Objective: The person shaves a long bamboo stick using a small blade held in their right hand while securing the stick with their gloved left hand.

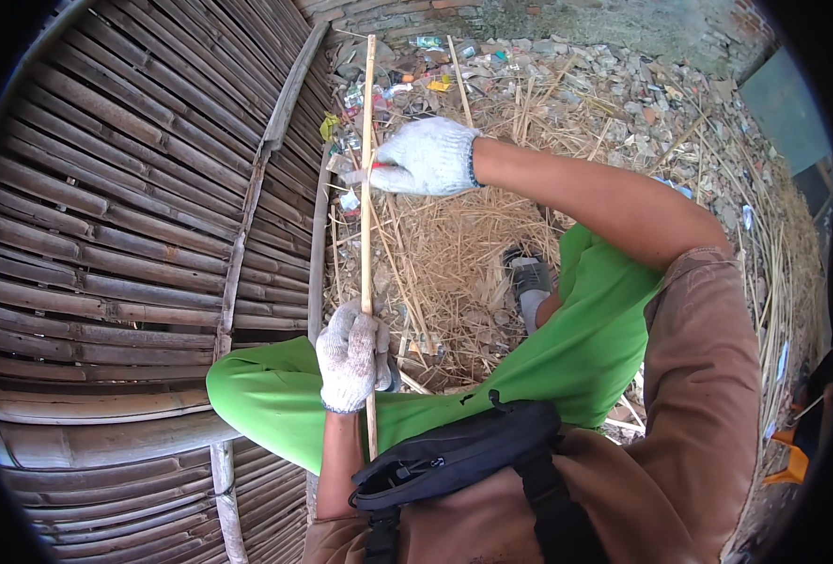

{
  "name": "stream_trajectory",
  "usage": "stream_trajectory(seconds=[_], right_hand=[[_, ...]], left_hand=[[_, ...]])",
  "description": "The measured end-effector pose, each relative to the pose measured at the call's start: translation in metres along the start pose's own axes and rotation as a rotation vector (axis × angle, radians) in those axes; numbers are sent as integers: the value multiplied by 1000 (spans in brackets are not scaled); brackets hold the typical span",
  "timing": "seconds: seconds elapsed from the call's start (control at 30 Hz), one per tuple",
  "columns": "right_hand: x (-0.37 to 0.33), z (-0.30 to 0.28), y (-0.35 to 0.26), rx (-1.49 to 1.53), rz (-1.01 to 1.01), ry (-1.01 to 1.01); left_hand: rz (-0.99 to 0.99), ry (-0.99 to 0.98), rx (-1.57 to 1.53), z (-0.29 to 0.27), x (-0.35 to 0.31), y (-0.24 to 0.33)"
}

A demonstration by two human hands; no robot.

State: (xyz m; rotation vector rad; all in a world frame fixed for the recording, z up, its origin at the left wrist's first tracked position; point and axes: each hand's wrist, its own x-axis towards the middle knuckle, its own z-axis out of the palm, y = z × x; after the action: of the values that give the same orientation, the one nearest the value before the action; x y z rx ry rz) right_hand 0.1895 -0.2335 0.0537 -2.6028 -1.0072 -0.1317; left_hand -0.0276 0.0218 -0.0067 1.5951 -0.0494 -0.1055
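Note:
A long, pale bamboo strip (367,246) runs nearly upright through the middle of the view, its lower end passing over my lap. My left hand (349,355), in a white knitted glove, is closed around its lower part. Farther up, my right hand (428,158), gloved the same way, is closed on a knife (353,177) with a bit of red at the handle. The knife's greyish blade crosses the strip and sticks out to its left. My right fingers lie against the strip; part of the handle is hidden in the glove.
A slatted bamboo wall or platform (125,244) fills the left side. Straw-like shavings (463,254) cover the ground, with rubble and litter (529,75) farther off below a brick wall (604,23). A black bag (463,451) hangs across my front, above my green-trousered legs (567,348).

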Motion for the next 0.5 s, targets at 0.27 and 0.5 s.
stream_trajectory(seconds=[0.27,0.5], right_hand=[[14,-20,32,-85,108,23],[-6,-6,-3,35,5,-42]], left_hand=[[69,-10,183,-1,-2,-2],[6,26,50,2,-3,1]])
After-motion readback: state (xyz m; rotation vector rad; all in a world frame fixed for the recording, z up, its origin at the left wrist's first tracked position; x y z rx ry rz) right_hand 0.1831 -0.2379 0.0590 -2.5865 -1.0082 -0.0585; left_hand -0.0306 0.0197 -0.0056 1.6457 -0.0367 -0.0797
